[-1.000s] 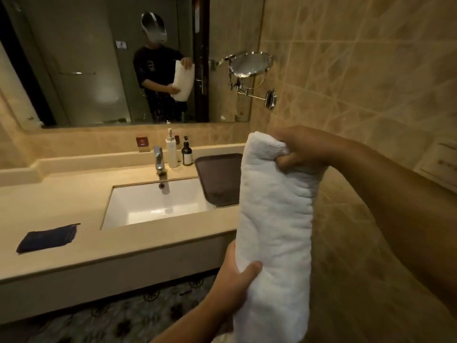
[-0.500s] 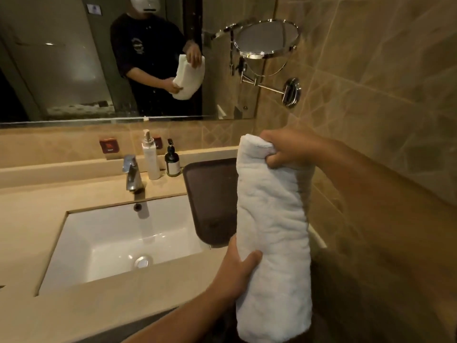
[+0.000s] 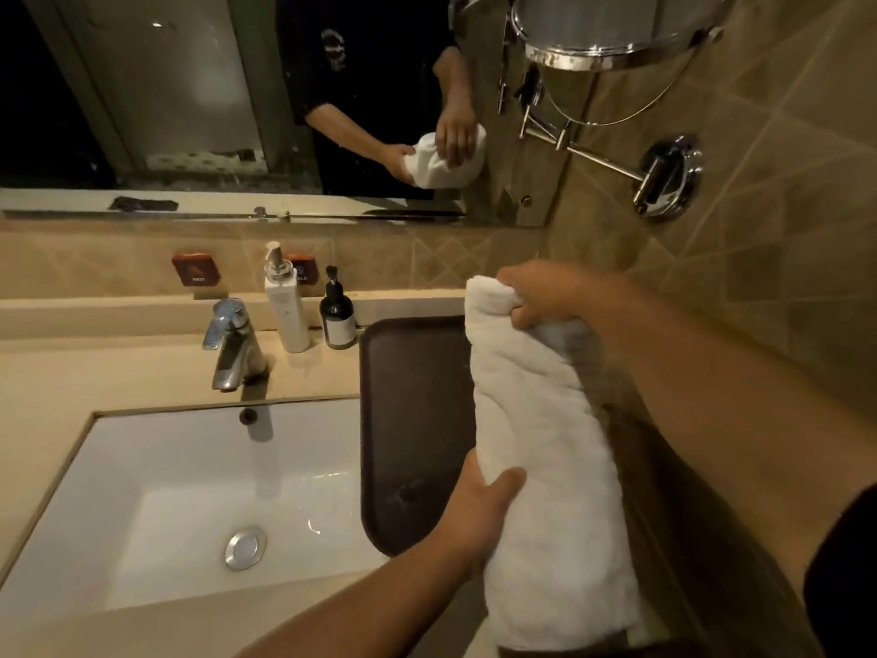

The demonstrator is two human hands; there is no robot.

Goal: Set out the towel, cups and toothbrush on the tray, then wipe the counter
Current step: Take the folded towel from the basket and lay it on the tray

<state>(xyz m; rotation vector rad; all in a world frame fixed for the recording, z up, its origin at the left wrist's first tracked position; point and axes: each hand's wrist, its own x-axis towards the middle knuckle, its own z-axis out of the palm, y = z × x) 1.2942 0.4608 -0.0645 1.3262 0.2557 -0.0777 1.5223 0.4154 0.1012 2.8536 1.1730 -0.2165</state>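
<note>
A folded white towel (image 3: 541,448) hangs lengthwise over the right part of the dark brown tray (image 3: 408,420), which lies on the beige counter right of the sink. My right hand (image 3: 545,296) grips the towel's far end. My left hand (image 3: 479,510) holds its left edge near the middle, thumb on top. I cannot tell whether the towel touches the tray. The tray's visible left part holds nothing. No cups or toothbrush are in view.
A white sink (image 3: 199,505) with a chrome faucet (image 3: 232,344) sits left of the tray. A white pump bottle (image 3: 284,306) and a dark pump bottle (image 3: 337,315) stand behind it. A chrome swing-arm mirror (image 3: 612,40) projects from the tiled right wall.
I have come closer to the counter and now look down on it. Both hands have carried the towel forward and lower over the tray. The dark cloth at the left has left the view.
</note>
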